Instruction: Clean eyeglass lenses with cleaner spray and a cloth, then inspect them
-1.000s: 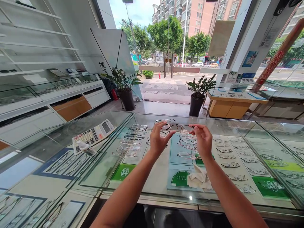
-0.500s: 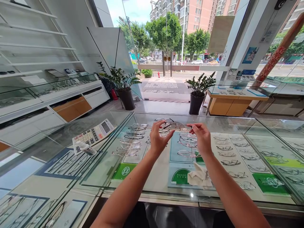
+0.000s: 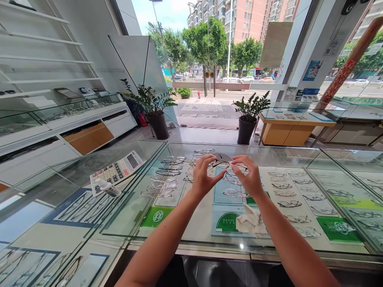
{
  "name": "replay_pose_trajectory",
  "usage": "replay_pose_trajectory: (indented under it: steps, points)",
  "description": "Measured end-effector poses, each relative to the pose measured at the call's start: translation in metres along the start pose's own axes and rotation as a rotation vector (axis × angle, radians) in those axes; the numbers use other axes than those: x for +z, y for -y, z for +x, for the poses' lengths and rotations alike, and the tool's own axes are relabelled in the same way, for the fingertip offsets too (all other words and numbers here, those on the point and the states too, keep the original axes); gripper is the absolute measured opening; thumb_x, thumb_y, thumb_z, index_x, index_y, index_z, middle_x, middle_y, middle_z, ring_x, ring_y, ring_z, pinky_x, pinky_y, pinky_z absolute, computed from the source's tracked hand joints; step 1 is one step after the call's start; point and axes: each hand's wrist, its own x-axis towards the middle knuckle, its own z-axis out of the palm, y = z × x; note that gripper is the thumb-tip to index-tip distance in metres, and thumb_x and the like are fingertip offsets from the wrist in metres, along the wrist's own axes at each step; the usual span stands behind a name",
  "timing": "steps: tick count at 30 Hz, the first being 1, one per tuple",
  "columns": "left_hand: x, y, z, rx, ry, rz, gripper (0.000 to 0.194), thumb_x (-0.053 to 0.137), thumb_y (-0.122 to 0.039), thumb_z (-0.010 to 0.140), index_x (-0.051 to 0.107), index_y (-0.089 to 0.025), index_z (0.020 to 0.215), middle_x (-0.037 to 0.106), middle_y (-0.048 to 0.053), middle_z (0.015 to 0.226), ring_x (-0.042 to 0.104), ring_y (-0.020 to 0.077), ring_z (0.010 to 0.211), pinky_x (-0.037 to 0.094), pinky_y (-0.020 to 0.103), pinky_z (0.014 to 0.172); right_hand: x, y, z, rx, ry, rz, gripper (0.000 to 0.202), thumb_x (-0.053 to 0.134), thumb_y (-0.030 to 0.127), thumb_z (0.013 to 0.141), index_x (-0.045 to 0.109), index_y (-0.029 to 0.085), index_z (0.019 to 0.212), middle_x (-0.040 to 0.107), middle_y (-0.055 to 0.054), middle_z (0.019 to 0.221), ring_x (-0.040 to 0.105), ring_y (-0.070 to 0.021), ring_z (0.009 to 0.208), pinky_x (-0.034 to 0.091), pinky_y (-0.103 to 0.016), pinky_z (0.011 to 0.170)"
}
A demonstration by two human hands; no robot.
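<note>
Above the glass counter, I hold a pair of thin-framed eyeglasses [image 3: 223,164] up between both hands. My left hand [image 3: 204,175] pinches one side of the frame, with thumb and forefinger curved around it. From the other side, the fingertips of my right hand [image 3: 248,173] close on the frame near its edge. Parts of the glasses are hidden behind my fingers. Beneath my hands, rows of eyeglasses [image 3: 236,193] lie in the display case. A crumpled pale cloth [image 3: 250,220] rests on the counter in front of my right forearm.
A calculator [image 3: 119,169] and a small white bottle [image 3: 107,187] lie on the glass counter [image 3: 191,241] to the left. More frames [image 3: 290,203] sit under the glass at right. Potted plants [image 3: 158,123] stand beyond the counter, before the glass doors.
The glasses have turned between my hands. My right hand has moved left, closer to my left hand, which has shifted slightly right.
</note>
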Motion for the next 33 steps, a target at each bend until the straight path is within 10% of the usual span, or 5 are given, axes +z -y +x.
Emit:
replay_pose_trajectory:
  steps: [8,19,29,33]
  points:
    - [-0.002,-0.007,0.0,-0.027,0.044,-0.067,0.052,0.088,-0.036,0.087,0.063,-0.023,0.13,0.075,0.013,0.127,0.073,0.0294,0.121,0.064,0.043,0.091,0.0,-0.013,0.002,0.049,0.087,0.001,0.015,0.069,0.037,0.097,0.076,0.025,0.09,0.079,-0.008,0.118,0.07,-0.0296,0.115,0.048,-0.052,0.108]
    - [0.0,-0.003,0.002,-0.244,0.211,-0.423,0.052,0.088,-0.032,0.084,0.062,-0.024,0.129,0.069,0.012,0.13,0.074,0.0228,0.109,0.063,0.038,0.089,-0.01,-0.024,0.009,0.489,0.434,0.451,0.028,0.077,0.05,0.091,0.081,0.022,0.089,0.083,-0.007,0.107,0.073,-0.0247,0.098,0.056,-0.041,0.094]
    - [-0.011,-0.012,0.012,-0.102,0.102,-0.185,0.051,0.082,-0.033,0.088,0.06,-0.021,0.133,0.069,0.012,0.127,0.071,0.0227,0.108,0.057,0.035,0.088,-0.006,-0.034,0.01,0.499,0.303,0.509,0.036,0.086,0.055,0.082,0.085,0.021,0.092,0.086,-0.008,0.099,0.076,-0.0236,0.094,0.058,-0.04,0.094]
    - [-0.021,-0.033,0.015,-0.204,-0.033,-0.073,0.016,0.067,-0.034,0.099,0.072,-0.019,0.102,0.065,0.002,0.085,0.058,0.0148,0.073,0.047,0.029,0.071,0.0,-0.031,0.009,0.474,0.199,0.491,0.037,0.084,0.056,0.084,0.085,0.021,0.096,0.086,-0.01,0.105,0.077,-0.0265,0.099,0.058,-0.042,0.096]
